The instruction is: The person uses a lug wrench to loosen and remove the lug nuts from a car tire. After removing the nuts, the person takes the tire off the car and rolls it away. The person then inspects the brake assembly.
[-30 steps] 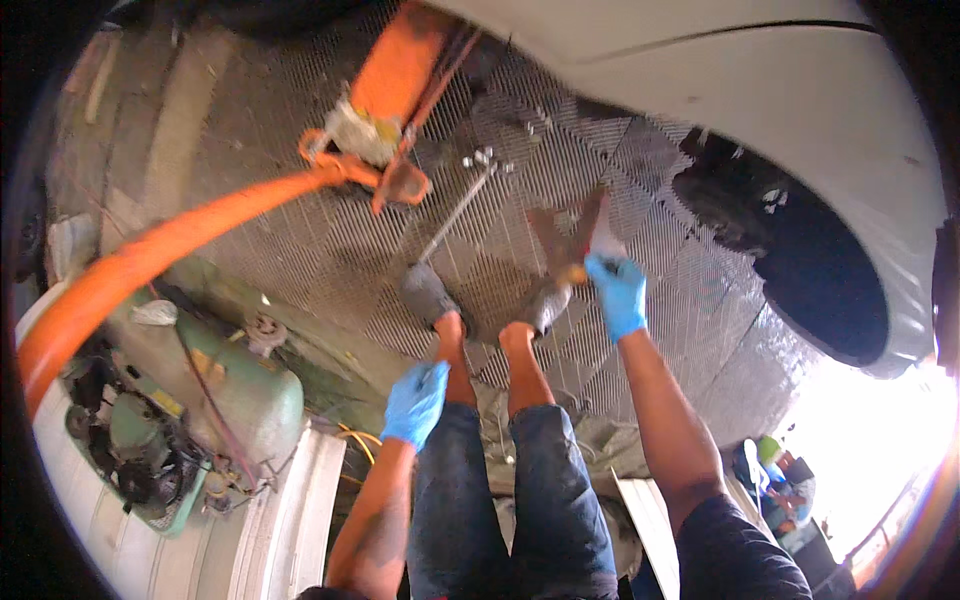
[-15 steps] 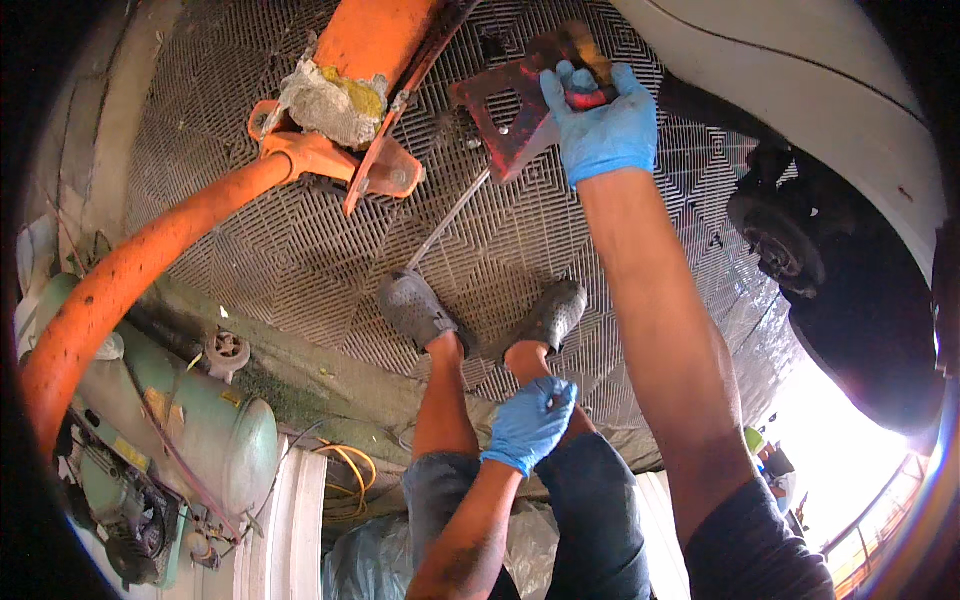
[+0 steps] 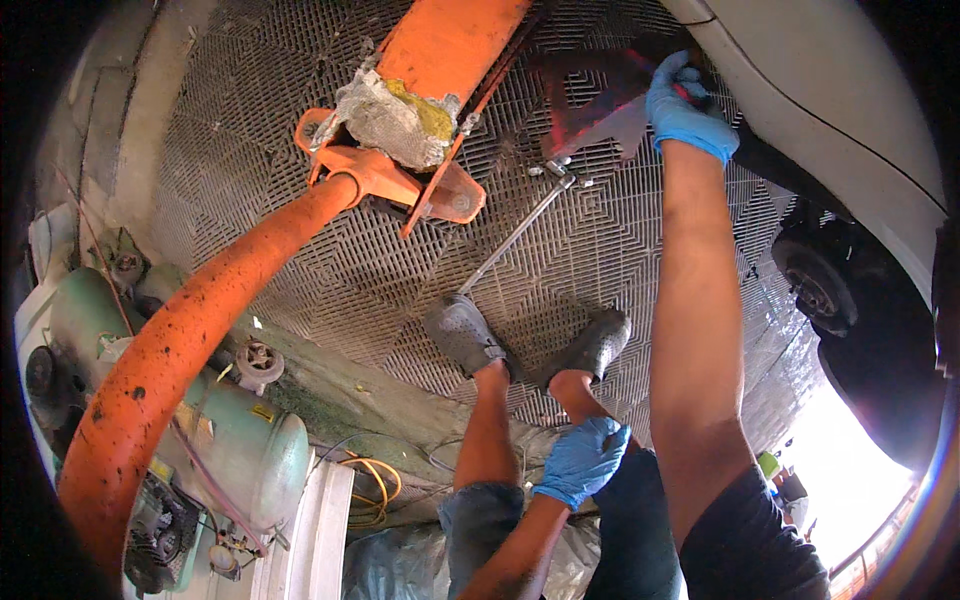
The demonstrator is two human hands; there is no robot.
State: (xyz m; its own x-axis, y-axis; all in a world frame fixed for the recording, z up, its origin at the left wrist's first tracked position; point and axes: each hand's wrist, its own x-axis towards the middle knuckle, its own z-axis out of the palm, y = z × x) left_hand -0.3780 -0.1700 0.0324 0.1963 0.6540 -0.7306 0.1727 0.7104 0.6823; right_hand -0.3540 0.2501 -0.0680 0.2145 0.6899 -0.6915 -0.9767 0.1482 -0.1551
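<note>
My right hand [image 3: 692, 108], in a blue glove, reaches far forward with its fingers wrapped round a red jack stand [image 3: 600, 105]. The stand has an open-sided metal base, blurred by motion, and its upper part is partly hidden by the hand and shadow. It is beside the car body [image 3: 830, 90]. My left hand [image 3: 585, 462], also gloved in blue, is closed near my knee; whether its curled fingers hold anything is hidden. On the floor, a long-handled metal wrench [image 3: 515, 240] lies between the stand and my left shoe [image 3: 465, 332].
An orange floor jack [image 3: 450, 50] with a long thick handle [image 3: 215, 290] takes up the left. Behind it stands a green air compressor [image 3: 255, 450]. A car wheel [image 3: 815, 285] is at the right. Dark grated mats [image 3: 400, 270] cover the floor; a yellow hose [image 3: 380, 490] coils near the wall.
My right hand has carried the jack stand farther right, toward the car, uncovering the wrench's head. The view has shifted, with the scene sliding right and slightly down. My left hand stays closed.
</note>
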